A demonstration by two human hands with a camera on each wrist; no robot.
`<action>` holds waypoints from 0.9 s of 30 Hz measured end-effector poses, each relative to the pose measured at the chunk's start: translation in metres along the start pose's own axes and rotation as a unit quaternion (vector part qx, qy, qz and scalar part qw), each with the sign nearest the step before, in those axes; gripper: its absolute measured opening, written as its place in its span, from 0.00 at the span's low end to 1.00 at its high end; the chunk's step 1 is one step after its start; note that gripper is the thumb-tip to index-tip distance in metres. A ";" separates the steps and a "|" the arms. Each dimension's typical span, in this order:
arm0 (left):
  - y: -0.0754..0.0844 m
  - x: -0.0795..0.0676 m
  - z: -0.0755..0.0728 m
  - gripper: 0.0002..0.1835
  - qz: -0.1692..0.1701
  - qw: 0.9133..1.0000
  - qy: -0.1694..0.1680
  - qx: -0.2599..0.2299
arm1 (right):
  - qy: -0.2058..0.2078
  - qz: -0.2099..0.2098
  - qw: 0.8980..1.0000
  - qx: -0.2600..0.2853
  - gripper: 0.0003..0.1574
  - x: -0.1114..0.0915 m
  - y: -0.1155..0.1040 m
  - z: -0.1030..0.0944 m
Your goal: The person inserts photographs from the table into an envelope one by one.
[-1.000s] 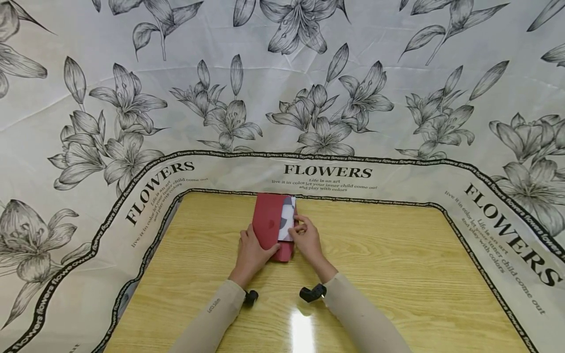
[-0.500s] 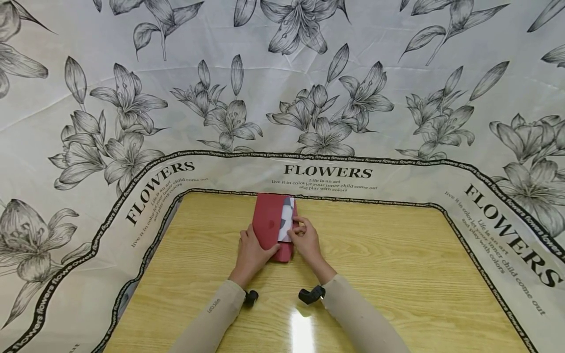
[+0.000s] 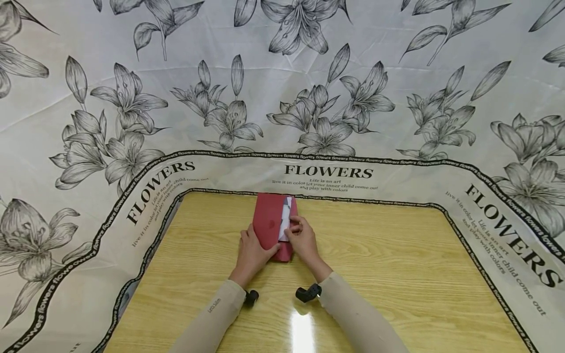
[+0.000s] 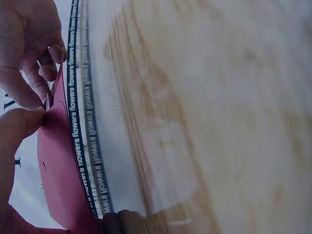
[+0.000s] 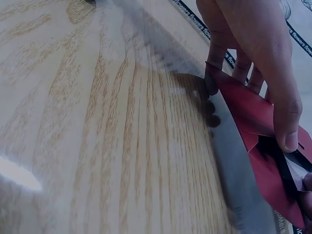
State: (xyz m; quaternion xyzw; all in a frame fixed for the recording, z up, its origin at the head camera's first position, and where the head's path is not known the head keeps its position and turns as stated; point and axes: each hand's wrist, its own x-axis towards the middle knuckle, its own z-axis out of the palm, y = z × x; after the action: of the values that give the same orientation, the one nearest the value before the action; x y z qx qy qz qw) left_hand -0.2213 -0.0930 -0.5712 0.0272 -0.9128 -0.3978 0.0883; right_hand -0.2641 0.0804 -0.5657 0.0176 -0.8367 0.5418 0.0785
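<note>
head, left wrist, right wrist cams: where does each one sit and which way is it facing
Head: above, facing forward and down at the wooden table and flower-print sheet; both sleeved forearms, left hand and right hand on the red envelope.
Left wrist: low at the table, looking along it; left-hand fingers at the envelope's edge.
Right wrist: low over the tabletop; right-hand fingers on the envelope's flap.
Shared: all three show the envelope and table.

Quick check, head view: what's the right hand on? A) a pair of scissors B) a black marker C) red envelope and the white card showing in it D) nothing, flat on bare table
C: the right hand pinches at the white card showing in the red envelope, while the left hand holds the envelope's near end on the wooden table.
</note>
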 end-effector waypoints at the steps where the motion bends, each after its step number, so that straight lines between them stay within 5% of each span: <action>1: 0.000 0.000 0.000 0.62 0.001 1.000 0.000 0.000 | 0.000 0.001 1.000 -0.002 0.28 0.000 0.000 0.000; 27: 0.000 0.001 0.001 0.61 0.005 1.000 0.002 0.002 | 0.028 -0.046 0.996 -0.064 0.24 0.002 -0.005 0.010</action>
State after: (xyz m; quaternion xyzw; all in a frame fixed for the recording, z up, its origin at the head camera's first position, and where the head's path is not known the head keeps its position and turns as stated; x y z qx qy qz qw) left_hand -0.2224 -0.0925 -0.5713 0.0239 -0.9137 -0.3951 0.0923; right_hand -0.2665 0.0692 -0.5647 0.0354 -0.8655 0.4831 0.1279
